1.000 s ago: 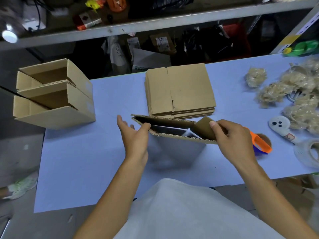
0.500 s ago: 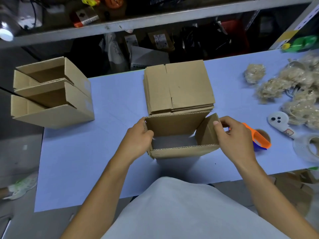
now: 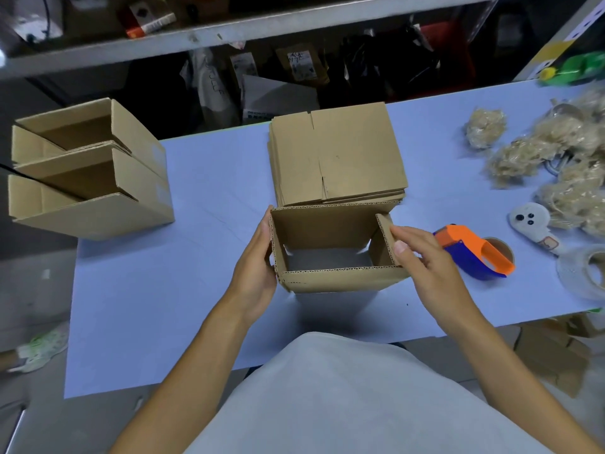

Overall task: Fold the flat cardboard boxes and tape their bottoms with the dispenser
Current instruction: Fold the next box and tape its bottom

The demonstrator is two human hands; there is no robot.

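At the near edge of a blue worktop (image 3: 196, 257), an opened cardboard box (image 3: 337, 257) stands squared up, its top flaps raised. A person's left hand (image 3: 258, 260) presses flat against its left wall; the right hand (image 3: 422, 260) pinches the right flap in its fingers (image 3: 401, 249). Just behind lies a stack of flat boxes (image 3: 337, 155), an orange-and-blue tape dispenser (image 3: 474, 253) to the right, folded boxes (image 3: 88, 172) far left.

Open box (image 3: 334, 280): matt corrugated cardboard, raw fluted edges. Tape dispenser (image 3: 474, 253): glossy orange-blue plastic. Table (image 3: 196, 290): smooth matt.
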